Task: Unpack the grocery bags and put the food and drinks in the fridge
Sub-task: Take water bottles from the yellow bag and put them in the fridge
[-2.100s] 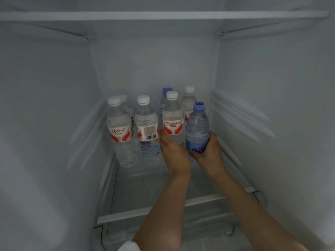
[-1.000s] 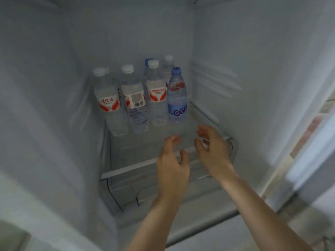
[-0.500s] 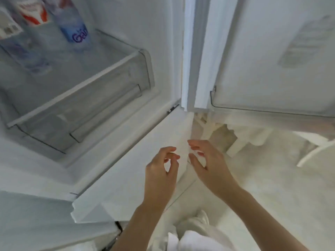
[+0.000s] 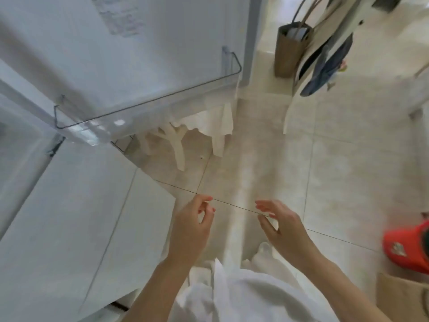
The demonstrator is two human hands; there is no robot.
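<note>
Two bare hands held out over the tiled floor (image 4: 348,159), neither holding anything. Left hand (image 4: 192,226): fingers (image 4: 204,201) loosely curled, thumb tip near the forefinger tip, nothing between them. Right hand (image 4: 282,231): fingers (image 4: 263,206) mostly straight and slightly spread, thumb set apart below them. Hands are apart from each other, a floor-tile joint line running between them.

Fridge door (image 4: 139,43) stands open at upper left, white inner face toward the camera. Clear door bin (image 4: 148,105) runs along its lower edge; contents not discernible, looks transparent with only glare visible. White lower fridge door (image 4: 76,217) fills the left side below the hinge area.

Grocery bags: brown paper bag (image 4: 289,52) stands upright on the floor at upper right, thin handles rising from it, well apart from both hands. Light tote bag (image 4: 325,54) with dark blue print hangs or leans just beside it, to its right. Red bag (image 4: 408,247) at the right edge, partly cut off by the frame, with a cardboard-coloured edge (image 4: 401,296) below it.

White furniture legs (image 4: 178,149) show beyond the door bin, with pale cloth draped above them. White garment (image 4: 243,296) of the person fills the bottom centre between the forearms. Frame is motion-blurred; fine print on the door label unreadable.
</note>
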